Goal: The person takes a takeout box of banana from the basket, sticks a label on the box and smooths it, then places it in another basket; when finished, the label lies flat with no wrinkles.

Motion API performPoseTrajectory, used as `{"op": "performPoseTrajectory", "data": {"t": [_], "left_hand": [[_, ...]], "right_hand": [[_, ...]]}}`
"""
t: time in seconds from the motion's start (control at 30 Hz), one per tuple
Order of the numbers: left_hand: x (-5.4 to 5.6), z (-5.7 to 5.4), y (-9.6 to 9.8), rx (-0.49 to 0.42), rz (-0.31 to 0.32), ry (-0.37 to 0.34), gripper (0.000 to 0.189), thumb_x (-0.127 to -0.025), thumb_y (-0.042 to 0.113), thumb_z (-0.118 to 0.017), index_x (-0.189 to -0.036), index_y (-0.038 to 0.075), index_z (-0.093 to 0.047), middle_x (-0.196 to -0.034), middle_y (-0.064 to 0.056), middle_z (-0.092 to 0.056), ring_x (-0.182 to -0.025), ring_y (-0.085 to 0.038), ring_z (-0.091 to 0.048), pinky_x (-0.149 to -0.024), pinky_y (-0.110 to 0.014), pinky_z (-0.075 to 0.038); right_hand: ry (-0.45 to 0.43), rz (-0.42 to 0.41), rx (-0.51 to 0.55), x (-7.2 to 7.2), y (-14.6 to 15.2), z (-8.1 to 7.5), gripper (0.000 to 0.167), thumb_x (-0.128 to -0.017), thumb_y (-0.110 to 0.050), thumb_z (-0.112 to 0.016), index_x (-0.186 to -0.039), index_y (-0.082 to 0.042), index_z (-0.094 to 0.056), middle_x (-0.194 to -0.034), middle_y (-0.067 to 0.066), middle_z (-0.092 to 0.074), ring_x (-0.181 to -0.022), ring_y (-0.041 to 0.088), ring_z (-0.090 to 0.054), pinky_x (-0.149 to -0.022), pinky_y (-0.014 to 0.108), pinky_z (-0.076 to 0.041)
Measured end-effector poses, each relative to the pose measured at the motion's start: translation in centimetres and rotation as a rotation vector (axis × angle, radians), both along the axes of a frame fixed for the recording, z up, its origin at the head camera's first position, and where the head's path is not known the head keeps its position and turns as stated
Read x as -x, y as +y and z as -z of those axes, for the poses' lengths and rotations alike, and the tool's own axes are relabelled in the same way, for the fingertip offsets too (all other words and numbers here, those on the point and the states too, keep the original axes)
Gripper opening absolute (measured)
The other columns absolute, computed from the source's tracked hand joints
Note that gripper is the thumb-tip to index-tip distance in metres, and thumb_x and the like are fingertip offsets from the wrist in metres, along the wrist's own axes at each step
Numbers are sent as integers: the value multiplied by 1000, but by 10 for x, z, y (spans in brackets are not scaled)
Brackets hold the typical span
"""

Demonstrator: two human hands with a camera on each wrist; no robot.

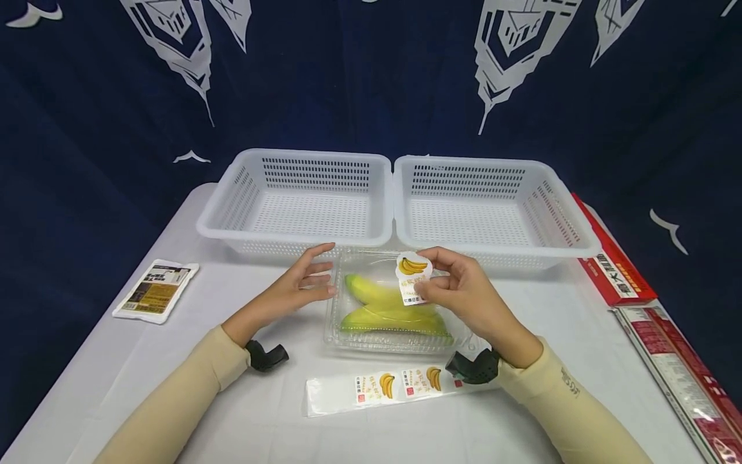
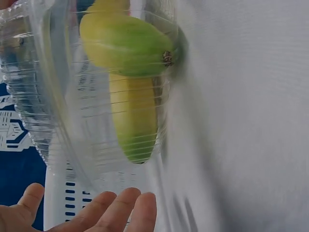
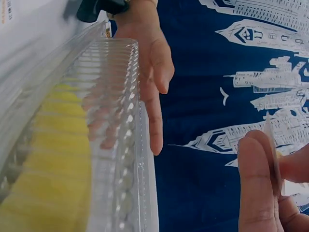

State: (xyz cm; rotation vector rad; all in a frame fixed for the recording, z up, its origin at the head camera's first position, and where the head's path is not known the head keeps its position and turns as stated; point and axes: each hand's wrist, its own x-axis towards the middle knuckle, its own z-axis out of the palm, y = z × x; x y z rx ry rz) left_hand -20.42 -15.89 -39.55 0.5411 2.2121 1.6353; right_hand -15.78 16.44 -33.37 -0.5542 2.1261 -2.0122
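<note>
A clear plastic clamshell box [image 1: 371, 345] with yellow-green bananas [image 1: 388, 309] inside sits mid-table, its lid down. Above its right part my right hand [image 1: 464, 290] pinches a white banana sticker [image 1: 413, 267] between thumb and fingers; the right wrist view catches this label nearly edge-on. My left hand [image 1: 295, 283] is held at the box's left side, fingers spread and holding nothing. In the left wrist view its fingers [image 2: 128, 208] point up beside the box and the banana ends. In front of the box lies a strip of banana stickers [image 1: 388, 386], partly hidden by the right wrist.
Two white plastic baskets [image 1: 295, 241] [image 1: 498, 248] stand side by side behind the box. A food pouch [image 1: 156, 290] lies at the left. On the right edge are a red box [image 1: 623, 277] and a flat red and white package [image 1: 678, 380].
</note>
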Motion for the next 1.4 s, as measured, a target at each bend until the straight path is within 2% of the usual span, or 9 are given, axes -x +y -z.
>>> {"op": "performPoseTrajectory", "data": {"t": [0.07,0.23,0.4,0.57,0.67,0.83,0.93,1.07,1.4], "left_hand": [[1,1,1,-8,20,-23,90,-101,23,-73,-173,25,-18,-171,-28,-29,-153,-54,-37,-118,-71,-38],[3,4,3,-20,54,-39,98,-97,26,-78,-174,28,-16,-172,-28,-24,-153,-57,-32,-116,-74,-37],[6,5,6,-33,85,-17,101,-95,26,-81,-173,27,-17,-175,-25,-17,-155,-58,-28,-117,-74,-35],[8,7,10,-58,111,3,101,-94,22,-83,-173,22,-19,-177,-21,-13,-158,-53,-24,-122,-73,-28],[8,10,10,-76,113,11,101,-93,22,-84,-172,19,-20,-177,-20,-14,-160,-49,-21,-124,-72,-24],[9,11,11,-80,110,-1,102,-93,22,-84,-172,20,-21,-177,-19,-15,-161,-47,-21,-125,-71,-23],[9,12,12,-79,111,-19,102,-93,21,-83,-173,21,-19,-177,-22,-15,-159,-51,-22,-123,-72,-27],[9,13,12,-75,104,-44,101,-93,20,-82,-173,23,-19,-176,-24,-16,-156,-58,-24,-118,-75,-34],[10,15,13,-72,117,-25,102,-93,22,-83,-172,21,-18,-176,-25,-15,-157,-57,-22,-120,-75,-30]], "right_hand": [[-11,11,-25,0,-1,0,32,-95,12,-63,-125,22,-55,-111,5,-67,-81,9,-73,-81,32,-65],[-10,31,-104,0,-3,0,16,-99,1,-64,-109,14,-64,-100,2,-70,-76,9,-68,-78,36,-66],[-22,22,-135,3,-1,3,15,-101,2,-61,-106,16,-65,-97,4,-69,-79,8,-67,-75,36,-66],[-37,6,-166,7,-3,8,18,-101,5,-61,-109,19,-68,-99,9,-70,-81,10,-68,-75,35,-66],[-27,-10,-195,11,-5,11,19,-100,7,-60,-111,21,-67,-95,9,-70,-79,9,-66,-74,33,-66],[-28,-12,-225,17,-4,14,29,-100,9,-61,-126,21,-62,-95,12,-69,-78,12,-67,-72,32,-65],[-55,9,-238,22,-3,16,36,-99,8,-62,-134,17,-57,-91,10,-66,-75,14,-66,-68,31,-64],[-75,39,-248,26,-4,19,36,-98,8,-63,-133,14,-56,-86,8,-66,-70,16,-65,-65,29,-62],[-84,181,-359,27,-7,23,38,-98,3,-66,-135,6,-55,-87,10,-69,-65,17,-69,-67,32,-64]]}}
